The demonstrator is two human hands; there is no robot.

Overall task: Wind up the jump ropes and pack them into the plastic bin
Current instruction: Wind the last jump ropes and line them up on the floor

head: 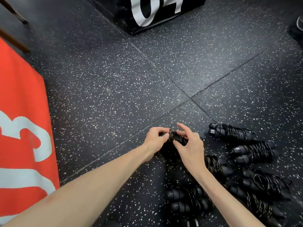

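Head view: you are finishing the wrap on one more jump rope (177,138), with no bin in sight yet.

Your left hand (155,140) grips one end of the bundle, and your right hand (190,148) pinches the black coils just above the speckled floor (114,82). To your right lies a pile of wound ropes (242,174), several bundles already coiled around their handles and lying close together. So the winding looks far along, perhaps nearly done. Packing appears not yet begun, since the plastic bin does not show anywhere in this view.
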